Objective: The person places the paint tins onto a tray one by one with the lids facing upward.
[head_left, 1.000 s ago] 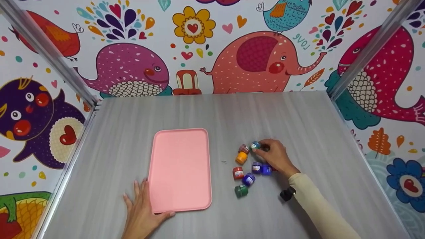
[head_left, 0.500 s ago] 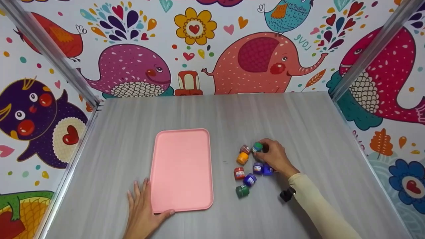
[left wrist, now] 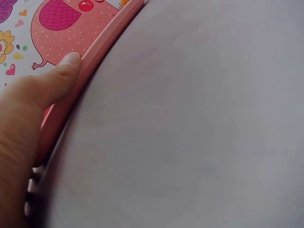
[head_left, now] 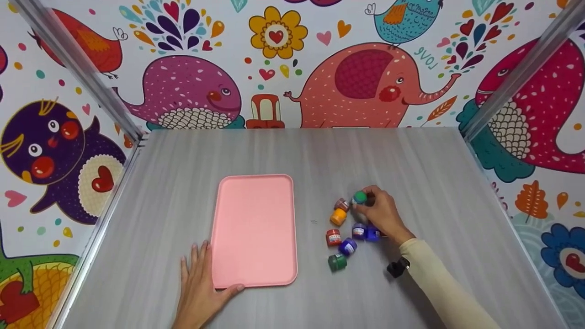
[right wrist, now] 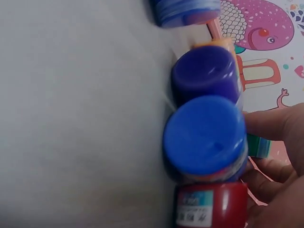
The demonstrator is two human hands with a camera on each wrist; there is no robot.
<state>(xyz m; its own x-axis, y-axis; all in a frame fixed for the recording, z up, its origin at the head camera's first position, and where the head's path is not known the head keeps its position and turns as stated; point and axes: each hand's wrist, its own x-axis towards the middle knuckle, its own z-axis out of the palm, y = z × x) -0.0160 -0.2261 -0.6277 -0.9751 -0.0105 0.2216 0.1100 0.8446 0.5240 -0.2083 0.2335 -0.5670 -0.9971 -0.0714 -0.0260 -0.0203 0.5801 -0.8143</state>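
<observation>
My right hand point(head_left: 383, 214) pinches a small paint jar point(head_left: 359, 197) with a green lid between thumb and fingers, its lid facing up. In the right wrist view a bit of that green jar point(right wrist: 259, 145) shows past the fingers. Close by stand a brown jar point(head_left: 341, 204) and an orange jar point(head_left: 338, 217). At the lower left corner of a pink tray point(head_left: 256, 228) rests my left hand point(head_left: 199, 287), fingers straight along the side and thumb at the front edge. The left wrist view shows the thumb point(left wrist: 64, 76) against the tray's rim.
Nearer me are a red jar point(head_left: 333, 237), a blue jar point(head_left: 348, 246) and a dark green jar point(head_left: 337, 262). A purple jar point(head_left: 358, 231) and another blue jar point(head_left: 373, 233) stand under the right hand; a second red jar point(right wrist: 211, 206) is beside them. Patterned walls enclose the table.
The jar in my right hand has turned from tilted to lid up, bringing its green lid into view. The left hand stays at the tray's corner. The head view has shifted slightly.
</observation>
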